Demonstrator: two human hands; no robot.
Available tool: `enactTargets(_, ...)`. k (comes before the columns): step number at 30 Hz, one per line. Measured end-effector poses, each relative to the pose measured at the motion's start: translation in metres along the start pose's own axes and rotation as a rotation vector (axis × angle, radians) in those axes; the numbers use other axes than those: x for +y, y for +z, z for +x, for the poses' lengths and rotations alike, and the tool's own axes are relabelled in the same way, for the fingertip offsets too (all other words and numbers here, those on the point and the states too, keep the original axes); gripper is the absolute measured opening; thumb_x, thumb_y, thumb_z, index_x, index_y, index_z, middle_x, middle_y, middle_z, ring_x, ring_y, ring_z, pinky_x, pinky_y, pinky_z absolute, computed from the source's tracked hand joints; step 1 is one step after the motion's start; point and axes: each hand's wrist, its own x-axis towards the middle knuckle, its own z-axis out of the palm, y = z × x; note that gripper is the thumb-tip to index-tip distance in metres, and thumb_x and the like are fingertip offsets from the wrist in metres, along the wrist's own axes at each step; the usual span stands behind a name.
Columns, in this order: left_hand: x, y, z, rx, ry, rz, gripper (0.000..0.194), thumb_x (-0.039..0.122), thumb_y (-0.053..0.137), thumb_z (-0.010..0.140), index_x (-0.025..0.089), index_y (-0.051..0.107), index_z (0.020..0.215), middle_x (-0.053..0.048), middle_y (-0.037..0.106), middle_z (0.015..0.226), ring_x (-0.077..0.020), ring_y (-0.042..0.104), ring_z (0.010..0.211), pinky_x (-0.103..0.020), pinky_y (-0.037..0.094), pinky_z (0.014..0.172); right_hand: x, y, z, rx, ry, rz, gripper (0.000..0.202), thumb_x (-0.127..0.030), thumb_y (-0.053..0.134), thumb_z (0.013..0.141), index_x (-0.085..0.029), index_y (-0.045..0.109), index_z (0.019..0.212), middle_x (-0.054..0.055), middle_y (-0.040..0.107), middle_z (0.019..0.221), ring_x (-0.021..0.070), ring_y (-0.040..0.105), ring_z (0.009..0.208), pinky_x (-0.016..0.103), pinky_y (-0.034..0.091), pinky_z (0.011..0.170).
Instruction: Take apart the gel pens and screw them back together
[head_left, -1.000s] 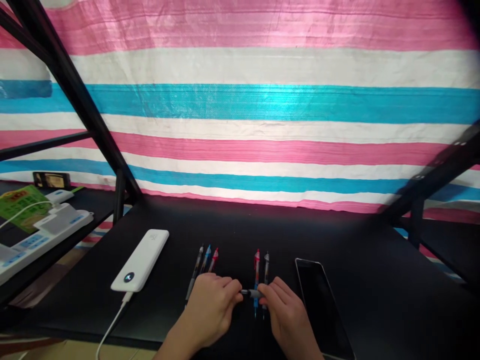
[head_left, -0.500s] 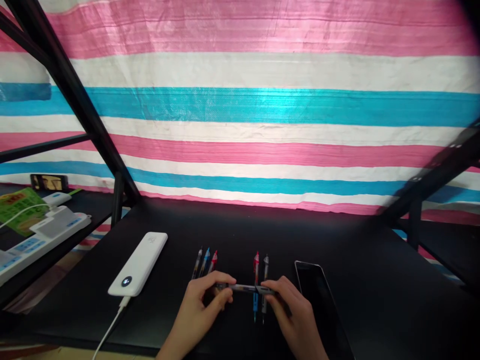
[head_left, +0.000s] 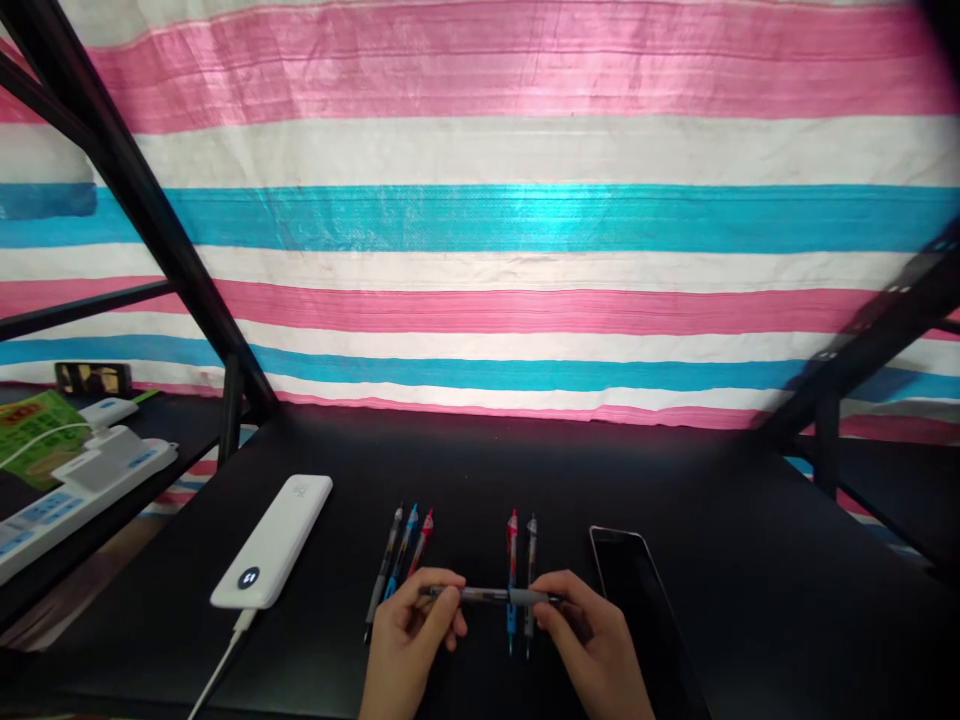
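Observation:
Between my two hands a clear-barrelled pen (head_left: 486,595) with a grey grip lies level above the black table. My left hand (head_left: 416,630) pinches its left end, and my right hand (head_left: 589,635) pinches the grey part at the right. Beyond and under it are a pen with a red top and blue grip (head_left: 512,540) and a grey-gripped pen (head_left: 532,545), side by side. To the left, a grey pen (head_left: 386,565), a blue-topped pen (head_left: 405,545) and a red-topped pen (head_left: 423,538) lie slanted, the last partly hidden by my left hand.
A white power bank (head_left: 277,540) with a plugged-in cable (head_left: 221,665) lies at the left. A dark smartphone (head_left: 637,590) is beside my right hand. Farther left are a power strip (head_left: 90,490) and a propped phone (head_left: 94,379). Black frame bars (head_left: 150,220) rise at both sides.
My left hand has moved slightly, uncovering more of the left-hand pens. The held pen has turned, so its grey grip shows more at the right. The whole view has shifted slightly.

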Motion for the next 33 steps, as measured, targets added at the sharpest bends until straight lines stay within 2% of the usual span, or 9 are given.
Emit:
enactTargets(2, 0.0002, 0.0031, -0.0012, 0.048, 0.000, -0.023, 0.034, 0.050, 0.070, 0.084, 0.017, 0.074, 0.088, -0.002, 0.067, 0.057, -0.0133, 0.058, 0.050, -0.021, 0.045, 0.054, -0.0029, 0.0022, -0.0003, 0.064, 0.011, 0.078, 0.018, -0.038, 0.064, 0.090, -0.021, 0.070, 0.090, 0.003, 0.069, 0.079, 0.0208, 0.063, 0.071, 0.027, 0.046, 0.063)
enactTargets(5, 0.0009, 0.0024, -0.0017, 0.042, 0.020, -0.054, 0.034, 0.050, 0.070, 0.084, 0.017, 0.074, 0.089, -0.001, 0.068, 0.059, -0.0139, 0.059, 0.052, -0.022, 0.046, 0.055, -0.0072, 0.0010, 0.0004, 0.048, 0.025, 0.200, 0.028, -0.046, 0.065, 0.089, -0.022, 0.069, 0.103, 0.006, 0.070, 0.087, 0.0229, 0.064, 0.079, 0.026, 0.047, 0.062)
enactTargets(10, -0.0025, -0.0041, -0.0013, -0.005, 0.042, -0.070, 0.031, 0.048, 0.070, 0.085, 0.017, 0.073, 0.089, -0.001, 0.067, 0.058, -0.0137, 0.060, 0.052, -0.021, 0.046, 0.054, -0.0080, -0.0042, 0.0017, -0.099, 0.064, 0.208, 0.052, -0.055, 0.047, 0.099, -0.018, 0.059, 0.065, 0.002, 0.056, 0.062, 0.0147, 0.049, 0.057, 0.026, 0.039, 0.056)
enactTargets(15, -0.0013, 0.0011, -0.0057, 0.089, 0.048, -0.112, 0.032, 0.049, 0.071, 0.083, 0.018, 0.073, 0.088, 0.001, 0.064, 0.057, -0.0116, 0.056, 0.050, -0.020, 0.044, 0.054, -0.0063, -0.0024, 0.0010, -0.078, 0.103, 0.269, 0.038, -0.056, 0.058, 0.093, -0.019, 0.063, 0.086, 0.002, 0.059, 0.074, 0.0165, 0.052, 0.066, 0.025, 0.039, 0.060)
enactTargets(19, 0.0024, 0.0058, -0.0089, 0.123, 0.052, -0.116, 0.033, 0.051, 0.072, 0.082, 0.018, 0.073, 0.086, 0.001, 0.063, 0.056, -0.0118, 0.055, 0.050, -0.021, 0.044, 0.054, -0.0069, -0.0016, 0.0019, -0.121, 0.096, 0.214, 0.050, -0.056, 0.047, 0.099, -0.018, 0.057, 0.068, 0.000, 0.050, 0.065, 0.0142, 0.044, 0.060, 0.026, 0.036, 0.058)
enactTargets(23, 0.0006, 0.0033, -0.0080, 0.139, 0.049, -0.101, 0.034, 0.052, 0.071, 0.082, 0.018, 0.073, 0.087, 0.001, 0.063, 0.056, -0.0118, 0.055, 0.050, -0.021, 0.043, 0.053, -0.0082, -0.0016, 0.0024, -0.101, 0.112, 0.282, 0.038, -0.056, 0.059, 0.092, -0.019, 0.060, 0.082, -0.001, 0.051, 0.071, 0.0141, 0.044, 0.062, 0.025, 0.036, 0.058)
enactTargets(25, -0.0015, 0.0014, -0.0073, 0.120, 0.051, -0.095, 0.035, 0.052, 0.070, 0.083, 0.018, 0.073, 0.088, 0.001, 0.063, 0.057, -0.0119, 0.055, 0.050, -0.021, 0.043, 0.053, -0.0071, -0.0016, 0.0028, -0.098, 0.121, 0.307, 0.039, -0.057, 0.058, 0.093, -0.019, 0.061, 0.087, 0.000, 0.053, 0.073, 0.0144, 0.045, 0.062, 0.025, 0.037, 0.058)
enactTargets(29, -0.0040, 0.0002, -0.0076, 0.116, 0.049, -0.095, 0.035, 0.052, 0.070, 0.084, 0.017, 0.072, 0.089, 0.001, 0.062, 0.057, -0.0119, 0.055, 0.050, -0.021, 0.042, 0.054, -0.0029, -0.0019, 0.0030, -0.117, 0.120, 0.255, 0.046, -0.056, 0.052, 0.096, -0.018, 0.055, 0.070, -0.001, 0.050, 0.065, 0.0139, 0.045, 0.059, 0.026, 0.038, 0.058)
enactTargets(33, -0.0053, 0.0001, -0.0077, 0.124, 0.034, -0.111, 0.037, 0.053, 0.070, 0.083, 0.017, 0.072, 0.090, 0.001, 0.062, 0.057, -0.0125, 0.054, 0.050, -0.022, 0.042, 0.055, -0.0016, -0.0035, 0.0012, -0.057, 0.136, 0.285, 0.035, -0.055, 0.066, 0.088, -0.019, 0.066, 0.091, 0.002, 0.060, 0.079, 0.0181, 0.055, 0.071, 0.027, 0.044, 0.064)
